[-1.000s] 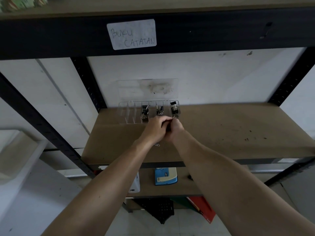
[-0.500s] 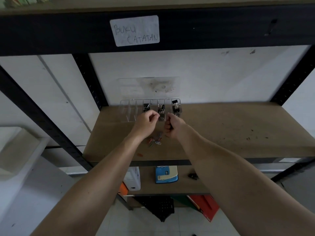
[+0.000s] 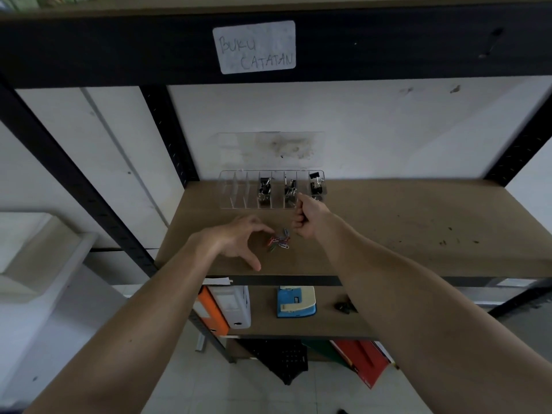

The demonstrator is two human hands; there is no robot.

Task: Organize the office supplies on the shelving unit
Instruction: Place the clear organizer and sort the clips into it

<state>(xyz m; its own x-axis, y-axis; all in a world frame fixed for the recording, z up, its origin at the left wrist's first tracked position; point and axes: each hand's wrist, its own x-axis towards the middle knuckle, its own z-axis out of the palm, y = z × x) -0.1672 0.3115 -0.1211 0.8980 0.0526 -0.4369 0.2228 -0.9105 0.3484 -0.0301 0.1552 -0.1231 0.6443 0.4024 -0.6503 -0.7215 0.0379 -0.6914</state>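
The fingers (image 3: 296, 221) of the right hand (image 3: 309, 219) are curled tight, thumb and forefinger pinching something small at the front wall of the clear organizer (image 3: 239, 189); what they pinch is too small to make out. The left hand (image 3: 239, 239) hovers spread wide, thumb and fingers arched apart, just left of the loose paper clips (image 3: 279, 241), which lie in front of the organizer on the brown shelf (image 3: 418, 222). Binder clips (image 3: 264, 188) fill three of the organizer's compartments toward its right; the leftmost ones hold nothing. Its lid (image 3: 270, 149) stands open against the wall. Above the organizer, a label (image 3: 257, 46) reads "BUKU CATATAN".
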